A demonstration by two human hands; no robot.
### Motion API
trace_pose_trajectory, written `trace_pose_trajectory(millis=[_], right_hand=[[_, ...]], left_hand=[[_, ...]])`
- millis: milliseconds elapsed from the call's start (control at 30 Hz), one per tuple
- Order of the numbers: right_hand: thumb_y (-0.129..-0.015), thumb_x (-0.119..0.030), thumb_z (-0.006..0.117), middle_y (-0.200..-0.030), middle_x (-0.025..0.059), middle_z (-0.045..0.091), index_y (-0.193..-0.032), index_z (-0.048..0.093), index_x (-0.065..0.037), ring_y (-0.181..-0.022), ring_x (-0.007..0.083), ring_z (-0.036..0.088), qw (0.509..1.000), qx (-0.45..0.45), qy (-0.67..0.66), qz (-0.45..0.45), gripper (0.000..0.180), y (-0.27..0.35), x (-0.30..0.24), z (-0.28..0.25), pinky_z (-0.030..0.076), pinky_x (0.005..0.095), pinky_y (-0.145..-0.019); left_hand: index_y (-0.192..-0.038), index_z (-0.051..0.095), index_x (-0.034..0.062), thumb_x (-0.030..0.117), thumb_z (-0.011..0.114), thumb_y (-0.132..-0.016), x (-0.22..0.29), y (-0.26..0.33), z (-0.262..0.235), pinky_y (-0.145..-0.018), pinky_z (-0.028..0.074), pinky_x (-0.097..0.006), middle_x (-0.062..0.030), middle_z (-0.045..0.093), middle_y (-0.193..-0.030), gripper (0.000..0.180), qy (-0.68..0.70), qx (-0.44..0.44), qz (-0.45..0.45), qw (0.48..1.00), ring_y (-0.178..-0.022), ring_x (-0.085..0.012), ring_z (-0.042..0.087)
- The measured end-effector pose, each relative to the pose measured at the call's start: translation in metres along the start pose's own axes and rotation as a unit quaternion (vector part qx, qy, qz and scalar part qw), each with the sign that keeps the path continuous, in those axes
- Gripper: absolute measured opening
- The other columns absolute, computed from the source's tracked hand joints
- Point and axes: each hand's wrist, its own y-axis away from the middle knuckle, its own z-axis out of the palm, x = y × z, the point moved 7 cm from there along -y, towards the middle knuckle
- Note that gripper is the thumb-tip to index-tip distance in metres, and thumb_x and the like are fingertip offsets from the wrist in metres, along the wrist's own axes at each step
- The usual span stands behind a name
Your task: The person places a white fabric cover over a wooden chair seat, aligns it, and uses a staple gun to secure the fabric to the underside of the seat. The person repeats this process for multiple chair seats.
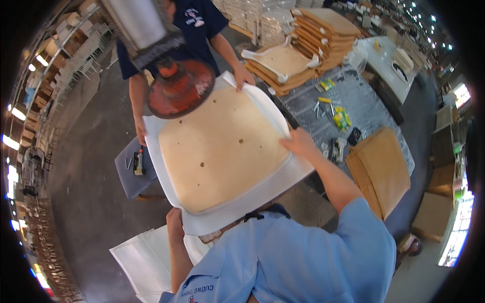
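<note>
A tan plywood seat panel (222,146) with several small holes lies on a white fabric sheet (242,199) that sticks out past its edges. My left hand (175,224) is closed on the sheet's near left corner. My right hand (301,144) pinches the sheet at the right edge, its fingertips close to the panel. Across from me a co-worker (197,30) in a dark blue shirt holds the far side with both hands. Over the panel's far left part hangs a round red press pad (179,91), which hides some of the wood.
A plastic-covered table (348,96) on the right bears yellow-green packets (341,118), brown sheets (381,164) and stacked panels (323,35). At the left, a hand tool (139,161) lies on a grey surface (124,174). White sheets (146,257) are stacked below my left hand.
</note>
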Motion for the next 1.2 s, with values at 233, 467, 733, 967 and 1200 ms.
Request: trace_pose_trajectory(millis=[233,467,733,967,1200], right_hand=[[-0.08,-0.058,0.081,-0.114,0.0211,0.076,-0.11,0.078,-0.002,-0.109,0.0371,0.073,0.993,-0.074,-0.09,0.033,0.063,-0.021,-0.005,0.02,0.057,0.0462,-0.093],[-0.08,-0.057,0.081,-0.115,0.0215,0.076,-0.113,0.078,-0.003,-0.109,0.0375,0.073,0.993,-0.09,-0.068,0.046,0.064,-0.018,-0.003,0.013,0.057,0.0462,-0.093],[-0.08,-0.063,0.079,-0.112,0.0224,0.077,-0.114,0.078,-0.002,-0.107,0.0356,0.075,0.988,-0.093,-0.114,0.052,0.071,-0.007,0.007,0.012,0.057,0.0449,-0.094],[-0.082,-0.064,0.076,-0.112,0.0217,0.078,-0.115,0.078,-0.004,-0.107,0.0362,0.075,0.986,-0.104,-0.117,0.051,0.069,-0.013,0.01,0.014,0.057,0.0453,-0.094],[-0.087,-0.05,0.079,-0.102,0.0176,0.078,-0.114,0.078,0.0,-0.093,0.027,0.075,0.903,-0.041,-0.418,0.089,0.056,-0.017,0.045,0.019,0.057,0.0394,-0.085]], left_hand=[[-0.126,0.066,-0.0097,0.027,0.069,-0.104,0.012,-0.002,0.003,-0.088,0.057,-0.037,-0.0143,0.073,-0.116,0.042,-0.048,-0.047,0.013,0.998,-0.101,-0.0217,0.07],[-0.124,0.068,-0.0093,0.029,0.076,-0.1,0.01,-0.011,0.002,-0.088,0.057,-0.037,-0.0132,0.074,-0.113,0.046,-0.052,-0.023,-0.02,0.998,-0.1,-0.0213,0.071],[-0.13,0.068,-0.0085,0.029,0.076,-0.1,0.008,-0.008,-0.008,-0.093,0.056,-0.037,-0.0137,0.074,-0.12,0.049,-0.081,-0.006,-0.008,0.997,-0.104,-0.0216,0.071],[-0.131,0.068,-0.009,0.03,0.076,-0.1,0.008,-0.008,-0.007,-0.093,0.055,-0.037,-0.0143,0.074,-0.12,0.05,-0.091,0.015,-0.018,0.996,-0.106,-0.0216,0.071],[-0.122,0.07,-0.0038,0.023,0.064,-0.107,0.005,0.006,-0.019,-0.087,0.058,-0.036,-0.0087,0.074,-0.109,0.031,0.118,0.009,0.004,0.993,-0.099,-0.0192,0.07]])
